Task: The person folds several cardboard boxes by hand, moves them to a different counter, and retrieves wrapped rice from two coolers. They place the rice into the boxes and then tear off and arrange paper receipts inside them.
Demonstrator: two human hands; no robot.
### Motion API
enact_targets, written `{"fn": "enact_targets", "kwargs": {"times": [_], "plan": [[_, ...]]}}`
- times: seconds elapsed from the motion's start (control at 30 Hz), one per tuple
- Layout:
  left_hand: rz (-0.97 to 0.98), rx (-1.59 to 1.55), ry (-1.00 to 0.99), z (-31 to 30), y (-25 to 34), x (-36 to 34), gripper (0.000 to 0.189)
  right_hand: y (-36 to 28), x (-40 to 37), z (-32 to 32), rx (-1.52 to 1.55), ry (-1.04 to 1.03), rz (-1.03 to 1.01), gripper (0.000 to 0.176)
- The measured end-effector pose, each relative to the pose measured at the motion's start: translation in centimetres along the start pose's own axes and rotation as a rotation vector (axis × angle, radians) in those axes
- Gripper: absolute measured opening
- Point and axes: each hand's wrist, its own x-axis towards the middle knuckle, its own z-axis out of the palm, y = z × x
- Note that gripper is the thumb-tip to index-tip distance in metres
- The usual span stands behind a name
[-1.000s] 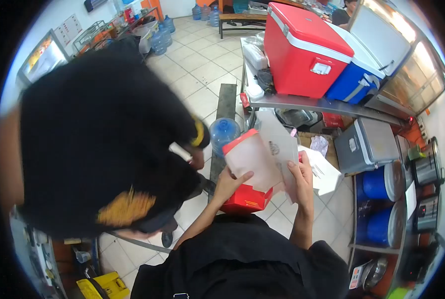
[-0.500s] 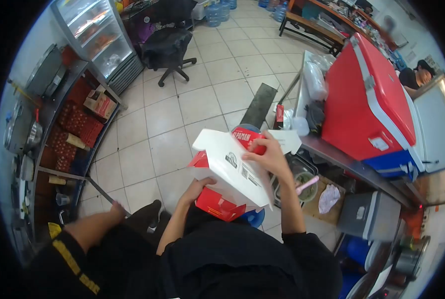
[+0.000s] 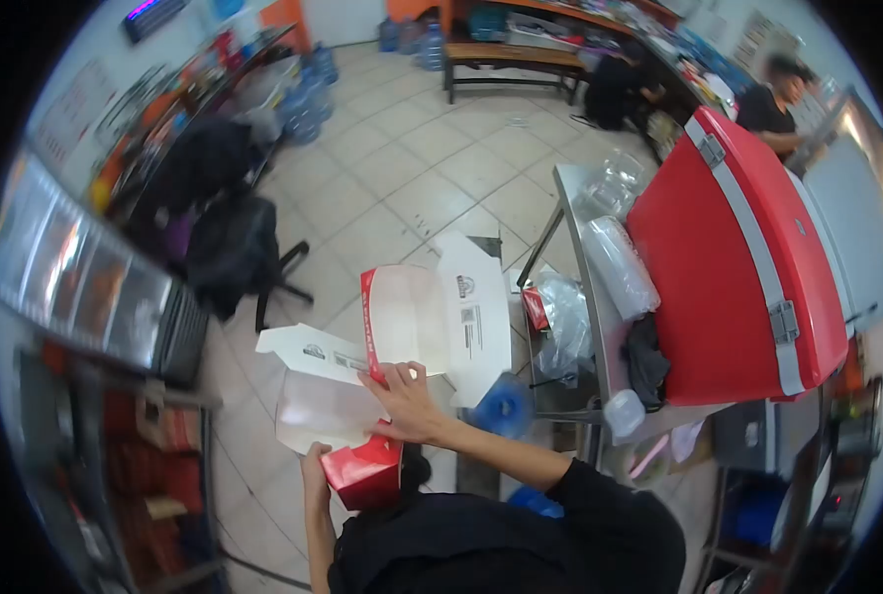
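Observation:
Two red-and-white cardboard food boxes are in front of me, lids up and pale insides showing. My left hand (image 3: 317,477) grips the lower-left box (image 3: 362,473) by its red side; part of its fingers is hidden. My right hand (image 3: 408,404) is closed on the near red edge of the upper-right box (image 3: 407,322), and its lower fingers reach the rim of the other box. The upper-right box's white lid (image 3: 473,317), with a dark logo and printed code, stretches out to the right.
On the right, a metal table (image 3: 600,327) carries a large red cooler (image 3: 729,267), a plastic-wrapped roll (image 3: 624,265) and a dark cloth (image 3: 645,361). An office chair (image 3: 232,252) and a glass-door fridge (image 3: 80,272) stand left. Two people are farther back, one beside a wooden bench (image 3: 511,56).
The view has swung to the right. Boxes that were bunched together are now apart and open, side by side. The other person's arm at the left has gone out of view.

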Motion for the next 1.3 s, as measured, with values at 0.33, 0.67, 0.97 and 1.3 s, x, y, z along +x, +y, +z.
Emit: {"fn": "enact_targets", "kwargs": {"times": [0.33, 0.67, 0.97, 1.3], "plan": [[-0.033, 0.205, -0.442, 20.9, 17.8, 21.2, 0.022, 15.4, 12.7, -8.1, -0.135, 0.366, 0.356, 0.023], [0.135, -0.145, -0.559, 38.5, 34.2, 47.2, 0.021, 35.4, 27.7, -22.3, 0.922, 1.016, 0.459, 0.030], [-0.024, -0.259, -0.445, 53.3, 44.7, 60.7, 0.036, 58.3, 35.8, -30.5, 0.149, 0.626, 0.833, 0.052], [-0.058, -0.016, -0.704, 99.1, 52.7, 75.4, 0.034, 86.3, 29.8, -36.5, -0.425, 0.319, 1.450, 0.029]]}}
